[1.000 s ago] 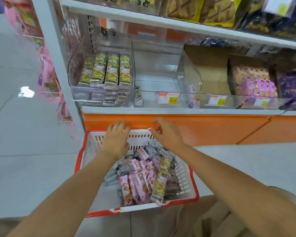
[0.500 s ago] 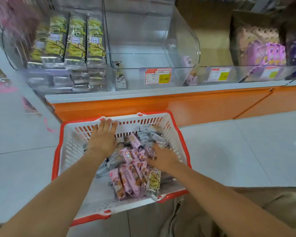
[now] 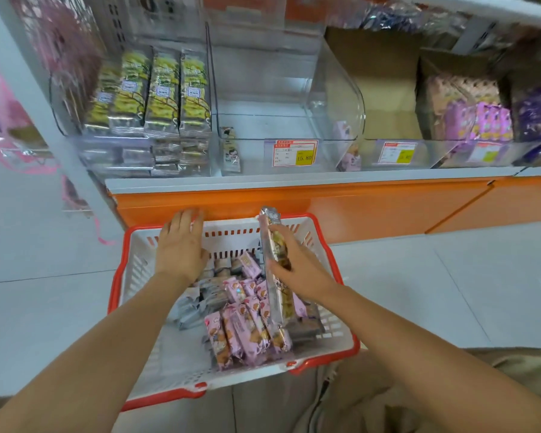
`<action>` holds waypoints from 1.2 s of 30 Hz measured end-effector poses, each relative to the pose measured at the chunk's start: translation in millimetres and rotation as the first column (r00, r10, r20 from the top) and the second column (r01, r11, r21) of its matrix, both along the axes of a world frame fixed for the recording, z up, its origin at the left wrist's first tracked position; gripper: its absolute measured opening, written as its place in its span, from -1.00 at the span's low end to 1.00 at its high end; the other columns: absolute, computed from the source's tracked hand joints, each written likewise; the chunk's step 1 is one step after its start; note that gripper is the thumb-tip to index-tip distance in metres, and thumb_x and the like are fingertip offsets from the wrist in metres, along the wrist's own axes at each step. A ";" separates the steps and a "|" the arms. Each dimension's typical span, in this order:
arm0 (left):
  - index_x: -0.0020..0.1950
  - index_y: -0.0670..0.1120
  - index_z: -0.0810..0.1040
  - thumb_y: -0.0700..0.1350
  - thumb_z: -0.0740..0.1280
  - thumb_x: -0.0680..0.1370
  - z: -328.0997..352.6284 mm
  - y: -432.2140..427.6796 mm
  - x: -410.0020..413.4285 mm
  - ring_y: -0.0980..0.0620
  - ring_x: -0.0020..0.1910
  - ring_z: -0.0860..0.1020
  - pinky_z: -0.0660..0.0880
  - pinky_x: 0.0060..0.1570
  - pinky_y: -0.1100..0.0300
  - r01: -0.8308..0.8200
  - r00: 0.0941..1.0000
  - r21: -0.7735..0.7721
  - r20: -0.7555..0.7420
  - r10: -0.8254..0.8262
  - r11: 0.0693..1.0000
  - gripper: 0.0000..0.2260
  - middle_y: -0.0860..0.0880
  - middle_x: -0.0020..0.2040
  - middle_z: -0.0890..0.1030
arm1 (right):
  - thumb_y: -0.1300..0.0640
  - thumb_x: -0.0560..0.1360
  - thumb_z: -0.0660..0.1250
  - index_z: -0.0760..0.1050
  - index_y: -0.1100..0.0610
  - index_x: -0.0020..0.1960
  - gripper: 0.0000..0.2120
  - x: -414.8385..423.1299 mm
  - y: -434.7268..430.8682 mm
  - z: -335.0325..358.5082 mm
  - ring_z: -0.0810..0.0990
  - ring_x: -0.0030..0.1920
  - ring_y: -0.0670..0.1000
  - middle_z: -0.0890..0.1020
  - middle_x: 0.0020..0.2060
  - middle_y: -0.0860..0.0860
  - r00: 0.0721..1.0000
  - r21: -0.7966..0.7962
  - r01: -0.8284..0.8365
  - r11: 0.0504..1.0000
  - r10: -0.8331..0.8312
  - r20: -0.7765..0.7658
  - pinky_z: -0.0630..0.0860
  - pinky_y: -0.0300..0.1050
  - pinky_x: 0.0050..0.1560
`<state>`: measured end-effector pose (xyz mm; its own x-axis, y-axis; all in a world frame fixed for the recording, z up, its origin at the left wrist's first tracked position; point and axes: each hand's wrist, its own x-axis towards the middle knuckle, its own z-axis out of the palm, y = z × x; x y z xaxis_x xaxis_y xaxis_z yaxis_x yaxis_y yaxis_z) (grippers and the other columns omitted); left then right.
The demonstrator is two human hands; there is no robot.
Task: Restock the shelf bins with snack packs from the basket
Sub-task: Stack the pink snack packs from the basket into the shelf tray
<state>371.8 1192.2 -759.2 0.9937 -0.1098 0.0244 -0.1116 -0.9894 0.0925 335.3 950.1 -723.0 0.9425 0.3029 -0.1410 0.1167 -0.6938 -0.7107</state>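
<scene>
A white basket with a red rim (image 3: 122,276) stands on the floor below the shelf and holds pink snack packs (image 3: 247,323) and grey packs (image 3: 194,304). My right hand (image 3: 297,270) grips a long silver and yellow snack pack (image 3: 274,245), lifted upright above the basket. With fingers straight, my left hand (image 3: 181,245) hovers over the basket's far left side and holds nothing. On the shelf, the left clear bin (image 3: 156,98) holds rows of the same yellow packs. The middle clear bin (image 3: 278,126) holds only one small pack at its front left.
An orange base panel (image 3: 356,207) runs under the shelf just behind the basket. Further right stand a brown carton (image 3: 384,89) and bins of purple packs (image 3: 481,120). Pink goods (image 3: 3,120) hang at the left. Grey floor tiles lie around the basket; my knee is at bottom right.
My right hand went down into the basket, took hold of a long yellow pack and lifted it up. My left hand stayed over the basket's far left side.
</scene>
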 end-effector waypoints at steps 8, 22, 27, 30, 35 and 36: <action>0.39 -0.34 0.34 -0.27 0.42 0.31 56.2 46.7 -16.2 -0.40 0.33 0.33 0.29 0.34 -0.25 -0.157 0.932 -0.159 0.303 0.200 0.975 -0.34 -0.38 0.35 0.37 | 0.08 0.55 0.33 0.17 -0.09 0.28 -0.58 6.6 22.0 76.4 0.52 -0.22 -0.08 0.51 -0.08 -0.04 0.970 0.186 -0.020 0.982 -0.026 0.244 0.49 -0.10 -0.19; 0.53 -0.19 0.22 -0.30 0.39 0.42 102.0 117.5 -7.3 -0.26 0.53 0.17 0.21 0.46 -0.16 -0.164 0.876 -0.188 0.424 0.230 0.968 -0.30 -0.26 0.53 0.23 | 0.06 0.53 0.31 0.38 0.03 0.22 -0.71 101.1 163.3 204.9 0.34 -0.37 -0.14 0.44 -0.24 -0.13 0.955 0.099 -0.048 0.994 0.017 0.295 0.28 -0.14 -0.30; 0.57 -0.22 0.11 -0.29 0.36 0.39 97.8 124.4 2.7 -0.22 0.56 0.10 0.15 0.50 -0.15 -0.142 0.887 -0.203 0.408 0.215 0.969 -0.21 -0.22 0.57 0.16 | -0.02 0.53 0.30 0.42 0.06 0.25 -0.67 145.8 213.7 213.7 0.48 -0.05 0.03 0.50 0.06 -0.01 0.973 0.043 -0.007 0.999 -0.003 0.232 0.39 -0.12 -0.04; 0.58 -0.22 0.08 -0.27 0.34 0.42 87.3 128.2 7.8 -0.18 0.57 0.08 0.11 0.52 -0.12 -0.138 0.886 -0.221 0.408 0.220 0.966 -0.23 -0.21 0.58 0.13 | -0.02 0.55 0.27 0.38 0.09 0.34 -0.60 166.2 239.3 212.2 0.45 -0.06 0.06 0.49 0.03 0.04 0.982 -0.003 -0.044 0.999 0.044 0.184 0.36 -0.11 -0.09; 0.61 -0.16 -0.01 -0.21 0.29 0.49 75.3 137.5 15.1 -0.12 0.59 0.01 0.09 0.53 -0.11 -0.109 0.897 -0.247 0.393 0.203 0.963 -0.25 -0.16 0.60 0.08 | 0.06 0.54 0.30 0.36 0.16 0.33 -0.60 190.9 274.7 202.4 0.53 -0.01 0.10 0.55 0.11 0.10 0.970 -0.054 -0.016 0.998 0.028 0.242 0.42 -0.11 -0.09; 0.61 -0.16 -0.01 -0.22 0.28 0.50 74.0 139.1 16.0 -0.11 0.59 0.00 0.11 0.52 -0.12 -0.095 0.897 -0.247 0.398 0.191 0.964 -0.26 -0.16 0.60 0.08 | 0.05 0.53 0.32 0.37 0.18 0.34 -0.57 195.9 279.5 200.4 0.55 0.05 0.11 0.56 0.16 0.12 0.966 -0.068 0.007 0.998 0.010 0.260 0.43 -0.11 -0.06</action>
<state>387.8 1331.3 -685.2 0.8914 0.0881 0.4445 -0.0455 -0.9585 0.2813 531.1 1229.6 -522.6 0.9490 0.3026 0.0887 0.2923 -0.7389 -0.6071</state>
